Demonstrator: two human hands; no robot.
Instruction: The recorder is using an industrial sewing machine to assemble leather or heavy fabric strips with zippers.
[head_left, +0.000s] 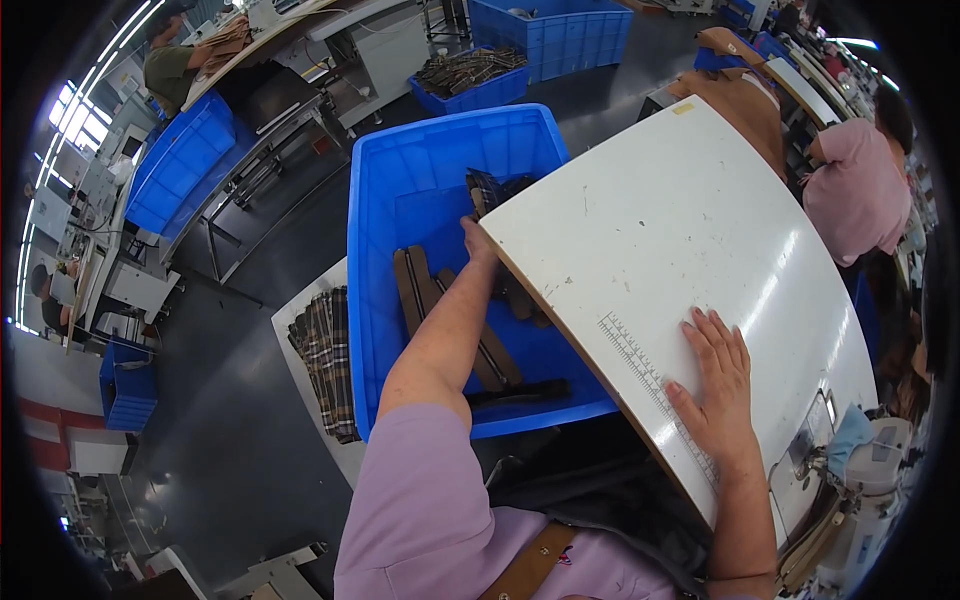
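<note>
My left hand [478, 240] reaches into a large blue plastic bin [400, 170] beside the table's left corner. Its fingers, partly hidden by the table, are closed on a brown and dark fabric piece [476, 192]. Below that arm, long brown fabric strips with dark stripes [410, 290] lie on the bin's floor, and a dark strip [520, 392] rests near its close wall. My right hand [718, 385] lies flat and open on the white sewing table [640, 220], palm down beside a printed ruler scale [640, 365], holding nothing.
A sewing machine [870, 460] stands at the table's near right. Folded plaid fabric [325, 360] lies on a pale board left of the bin. More blue bins [550, 45] stand behind, one full of dark strips [470, 70]. A person in pink [855, 190] works at the right.
</note>
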